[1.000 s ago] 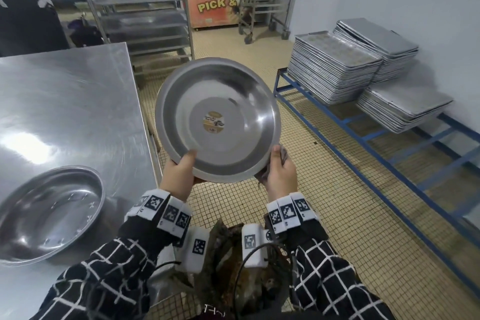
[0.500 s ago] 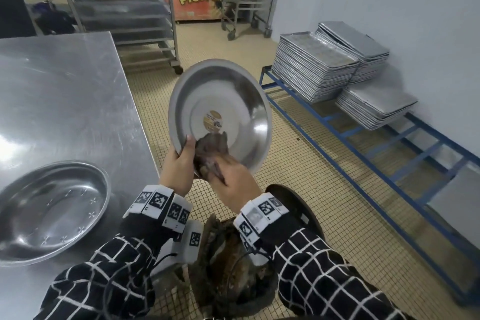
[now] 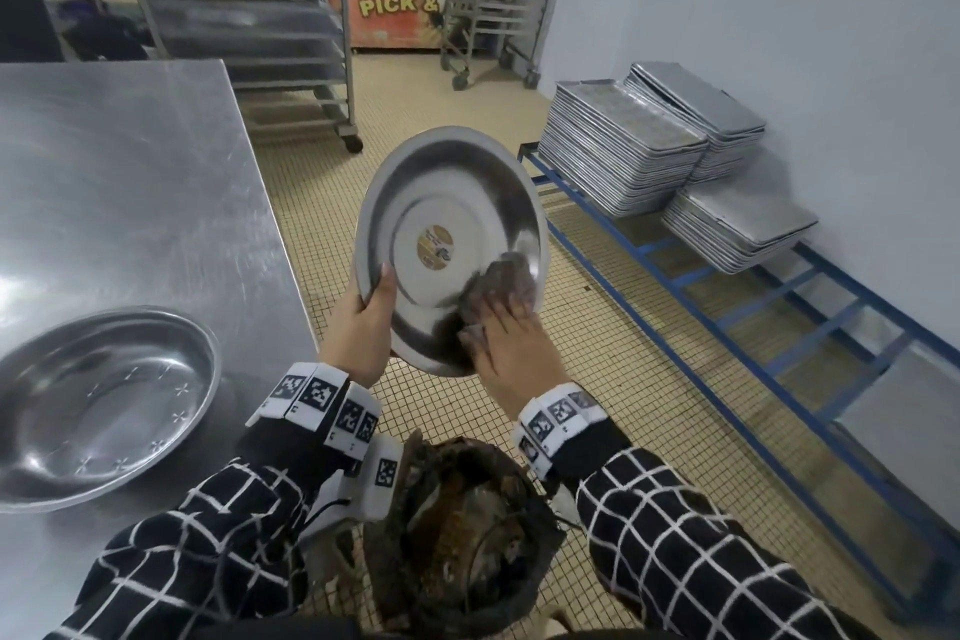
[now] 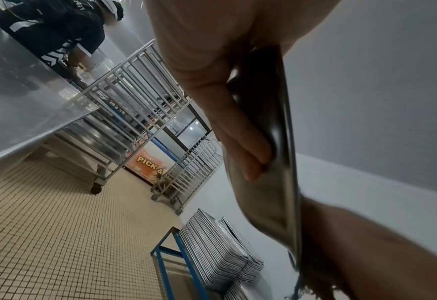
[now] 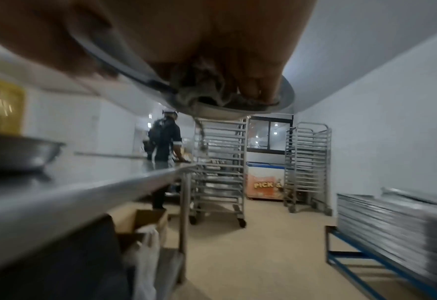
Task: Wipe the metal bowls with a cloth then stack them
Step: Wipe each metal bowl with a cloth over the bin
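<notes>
**Cloth shifted to the bowl's lower right wall**

Since the earlier frame the cloth (image 3: 503, 283) has been carried from near the sticker toward the right rim of the held bowl (image 3: 452, 203). It is pressed there under the right hand (image 3: 511, 340), fingers extended and together. The left rim is pinched by the left hand (image 3: 363, 322), thumb inside. The unwiped area is judged to lie up and left of the fingertips. A second bowl (image 3: 98, 405) is seen on the steel table (image 3: 119, 182).

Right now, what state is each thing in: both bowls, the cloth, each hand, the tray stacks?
Held bowl: tilted up off the table, sticker inside, being wiped.
Cloth: bunched, pressed against the held bowl's inner wall.
Left hand: grips the held bowl's rim.
Right hand: presses the cloth to the bowl.
Second bowl: upright on the steel table, alone, not stacked.
Tray stacks: piled on the blue rack.
</notes>
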`<state>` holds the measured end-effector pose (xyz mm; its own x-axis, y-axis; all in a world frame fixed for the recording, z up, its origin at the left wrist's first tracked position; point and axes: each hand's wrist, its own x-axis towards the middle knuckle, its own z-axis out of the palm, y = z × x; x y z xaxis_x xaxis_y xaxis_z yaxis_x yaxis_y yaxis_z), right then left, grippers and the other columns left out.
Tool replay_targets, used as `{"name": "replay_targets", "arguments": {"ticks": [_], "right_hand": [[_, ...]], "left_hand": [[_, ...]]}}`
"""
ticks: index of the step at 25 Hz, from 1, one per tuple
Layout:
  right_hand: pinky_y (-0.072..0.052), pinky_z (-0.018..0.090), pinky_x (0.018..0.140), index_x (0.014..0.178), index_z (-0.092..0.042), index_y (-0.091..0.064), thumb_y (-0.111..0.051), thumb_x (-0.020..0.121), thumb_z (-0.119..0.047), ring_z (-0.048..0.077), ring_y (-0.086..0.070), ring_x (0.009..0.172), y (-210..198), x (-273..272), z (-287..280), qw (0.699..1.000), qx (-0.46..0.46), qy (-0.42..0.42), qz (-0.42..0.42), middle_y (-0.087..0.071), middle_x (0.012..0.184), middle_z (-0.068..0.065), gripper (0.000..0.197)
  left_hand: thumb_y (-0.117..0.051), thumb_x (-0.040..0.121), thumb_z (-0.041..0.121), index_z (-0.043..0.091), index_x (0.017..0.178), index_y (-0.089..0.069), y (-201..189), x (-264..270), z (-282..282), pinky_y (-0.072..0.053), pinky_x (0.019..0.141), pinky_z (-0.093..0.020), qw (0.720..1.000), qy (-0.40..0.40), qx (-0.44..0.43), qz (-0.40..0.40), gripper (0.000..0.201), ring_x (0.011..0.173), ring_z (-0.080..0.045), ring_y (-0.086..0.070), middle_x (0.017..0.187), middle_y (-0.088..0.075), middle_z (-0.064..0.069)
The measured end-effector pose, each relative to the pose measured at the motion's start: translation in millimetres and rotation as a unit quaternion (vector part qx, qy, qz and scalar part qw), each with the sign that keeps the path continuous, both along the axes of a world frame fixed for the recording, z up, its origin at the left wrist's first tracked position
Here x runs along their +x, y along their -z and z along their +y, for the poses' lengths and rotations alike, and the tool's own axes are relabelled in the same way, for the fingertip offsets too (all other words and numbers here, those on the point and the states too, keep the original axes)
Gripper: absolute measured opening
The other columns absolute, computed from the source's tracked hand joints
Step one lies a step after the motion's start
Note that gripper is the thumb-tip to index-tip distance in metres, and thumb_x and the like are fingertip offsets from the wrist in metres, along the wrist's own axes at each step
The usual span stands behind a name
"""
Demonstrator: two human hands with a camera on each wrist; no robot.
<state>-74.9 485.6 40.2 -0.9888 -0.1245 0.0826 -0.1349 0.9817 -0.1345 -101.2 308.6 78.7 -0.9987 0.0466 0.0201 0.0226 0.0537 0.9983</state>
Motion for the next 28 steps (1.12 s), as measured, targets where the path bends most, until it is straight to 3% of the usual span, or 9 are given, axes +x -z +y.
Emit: {"name": "replay_targets", "arguments": {"ticks": [3,7,10,12,14,16,19,24,28], "right_hand": [[-0.009,0.036,0.12,0.15,-0.019,-0.021,-0.022,0.101,-0.044,0.018,-0.006,0.146,-0.6,30.2,-39.5,0.986,-0.127,-0.085,0.071,-0.016,0.158,0.003,0.055],[-0.013,0.047,0.118,0.151,-0.03,-0.012,-0.011,0.099,-0.05,0.016,0.004,0.147,25.2,31.2,-19.8,0.988,-0.125,0.025,0.086,-0.001,0.159,-0.006,0.056],[-0.04,0.053,0.104,0.147,-0.044,0.009,-0.018,0.098,-0.054,0.028,-0.024,0.142,29.5,18.1,11.6,0.96,-0.254,0.105,0.053,0.009,0.158,-0.012,0.057],[-0.055,0.039,0.086,0.149,-0.042,-0.001,-0.024,0.096,-0.054,0.025,-0.055,0.117,15.4,8.4,18.2,0.895,-0.411,0.161,0.062,-0.023,0.155,-0.002,0.059],[-0.056,0.028,0.072,0.145,-0.028,-0.032,-0.027,0.098,-0.05,0.02,-0.064,0.097,-10.4,-4.3,21.3,0.823,-0.52,0.215,0.079,-0.061,0.119,0.005,0.052],[-0.055,0.031,0.072,0.119,-0.022,-0.053,-0.033,0.098,-0.049,0.021,-0.064,0.093,-35.2,-17.7,28.7,0.774,-0.569,0.272,0.056,-0.063,0.099,0.002,0.039],[-0.053,0.032,0.068,0.091,-0.02,-0.056,-0.047,0.093,-0.048,0.023,-0.065,0.085,-51.5,-28.5,43.1,0.767,-0.571,0.291,-0.013,-0.065,0.09,0.004,0.03],[-0.052,0.026,0.066,0.095,-0.01,-0.063,-0.062,0.09,-0.028,0.019,-0.066,0.084,-44.9,-24.6,34.7,0.797,-0.546,0.255,0.036,-0.069,0.092,0.005,0.019],[-0.052,0.028,0.069,0.09,-0.016,-0.06,-0.061,0.09,-0.027,0.017,-0.064,0.084,-45.0,-21.5,10.5,0.721,-0.623,0.283,0.105,-0.067,0.091,0.001,0.01]], "left_hand": [[-0.037,0.1,0.038,0.018,0.099,-0.055,-11.9,5.6,8.0,-0.041,0.061,-0.017,1.0,-0.02,0.007,0.006,0.027,0.07,-0.003,-0.053,0.08,-0.059,0.008],[-0.037,0.1,0.037,0.023,0.105,-0.05,-18.4,7.4,10.1,-0.04,0.065,-0.013,0.999,-0.028,0.026,0.028,0.02,0.081,0.0,-0.054,0.088,-0.058,0.013],[-0.037,0.1,0.038,0.021,0.111,-0.051,-19.4,4.9,8.5,-0.042,0.066,-0.012,0.998,-0.035,0.037,0.026,0.025,0.085,0.0,-0.055,0.093,-0.059,0.014],[-0.036,0.1,0.038,0.022,0.11,-0.052,-18.9,4.0,8.1,-0.044,0.066,-0.009,0.998,-0.039,0.055,0.019,0.025,0.085,0.0,-0.056,0.092,-0.06,0.014],[-0.036,0.1,0.039,0.026,0.101,-0.056,-17.3,4.6,6.5,-0.047,0.072,-0.018,0.998,-0.033,0.06,0.01,0.023,0.088,-0.007,-0.06,0.093,-0.063,0.009],[-0.038,0.099,0.039,0.032,0.092,-0.055,-15.6,4.3,1.4,-0.05,0.07,-0.024,0.998,-0.021,0.066,-0.01,0.02,0.085,-0.014,-0.063,0.092,-0.065,0.004],[-0.045,0.097,0.039,0.025,0.097,-0.06,-11.1,-3.7,-11.9,-0.052,0.07,-0.033,0.995,-0.007,0.076,-0.059,0.021,0.084,-0.026,-0.067,0.093,-0.069,-0.008],[-0.059,0.09,0.03,0.019,0.111,-0.06,-3.0,-6.5,-22.0,-0.056,0.077,-0.038,0.998,-0.022,0.053,0.003,0.023,0.089,-0.026,-0.068,0.095,-0.069,-0.007],[-0.074,0.079,0.027,0.028,0.101,-0.06,0.5,7.1,-4.1,-0.055,0.065,-0.019,0.996,0.027,0.009,0.08,0.026,0.084,-0.008,-0.068,0.091,-0.07,0.006]]}}
